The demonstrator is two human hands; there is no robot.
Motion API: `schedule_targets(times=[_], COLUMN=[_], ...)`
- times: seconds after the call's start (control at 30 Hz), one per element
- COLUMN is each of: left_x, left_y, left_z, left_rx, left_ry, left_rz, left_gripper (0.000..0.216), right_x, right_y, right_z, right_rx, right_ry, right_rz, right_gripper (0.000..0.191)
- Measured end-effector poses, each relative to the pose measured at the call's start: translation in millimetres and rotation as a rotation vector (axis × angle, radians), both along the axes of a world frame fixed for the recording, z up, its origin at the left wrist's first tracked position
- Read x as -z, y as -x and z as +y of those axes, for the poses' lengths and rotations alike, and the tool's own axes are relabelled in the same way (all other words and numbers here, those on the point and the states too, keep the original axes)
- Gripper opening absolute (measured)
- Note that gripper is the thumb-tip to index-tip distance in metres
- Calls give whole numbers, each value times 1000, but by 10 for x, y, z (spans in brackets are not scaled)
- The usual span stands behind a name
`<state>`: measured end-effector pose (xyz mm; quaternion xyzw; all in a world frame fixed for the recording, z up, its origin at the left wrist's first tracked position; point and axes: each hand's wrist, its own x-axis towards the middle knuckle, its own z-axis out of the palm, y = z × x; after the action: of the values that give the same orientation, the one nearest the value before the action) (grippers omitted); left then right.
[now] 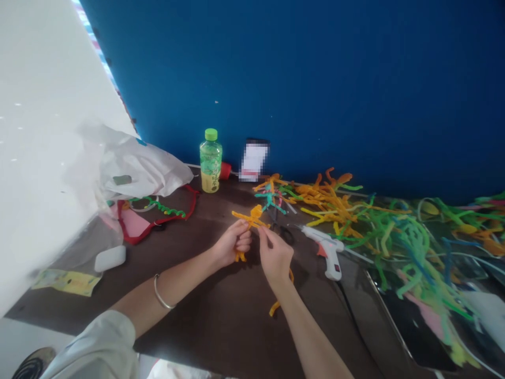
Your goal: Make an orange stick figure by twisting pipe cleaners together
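An orange pipe-cleaner figure (255, 212) is held up above the dark table between both hands. My left hand (233, 243) is closed around its body, and its lower ends poke out below the fingers. Thumb and index finger of my right hand (276, 257) pinch the figure's right-hand arm. A loose orange pipe cleaner (274, 308) shows beside my right wrist, partly hidden behind it. Just beyond the hands lies a small teal and pink pipe-cleaner figure (270, 198). Black-handled scissors (287, 235) rest behind my right hand, partly covered.
A white glue gun (321, 243) with a black cord lies to the right, near tangled green and orange pipe cleaners (406, 237) and a dark tablet (410, 321). A green-capped bottle (211, 163) and a phone (254, 160) stand at the back. Left are a plastic bag (153, 166) and white case (110, 258).
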<state>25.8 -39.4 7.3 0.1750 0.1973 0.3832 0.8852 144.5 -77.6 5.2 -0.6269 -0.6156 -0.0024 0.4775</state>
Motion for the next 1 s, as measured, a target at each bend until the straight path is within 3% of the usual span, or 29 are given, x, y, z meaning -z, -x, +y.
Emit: schedule_targets(times=[0.13,0.3,0.5,0.67,0.83,1.0], left_x=[-37,-112,-116,-93,-79,-70], left_y=[14,51,74,95,129,104], left_z=[-20,-43,-67,-44,0,2], left_rx=[99,194,253,328,479,542], left_ry=[140,275,319,305,323,168], left_rz=[-128,-170,-190,-225,-145,-57], left_gripper=[14,13,11,15,24,29], right_x=[-33,-23,49,52,-11,-92], right_y=[-8,15,-47,-120,-94,-76], right_z=[-24,-23,16,22,10,-3], right_rx=[-39,-132,-316,-522,-486,-434], right_ry=[56,254,281,322,351,415], right_rz=[135,427,737,847,1008,1233], right_gripper=[22,27,24,17,18,20])
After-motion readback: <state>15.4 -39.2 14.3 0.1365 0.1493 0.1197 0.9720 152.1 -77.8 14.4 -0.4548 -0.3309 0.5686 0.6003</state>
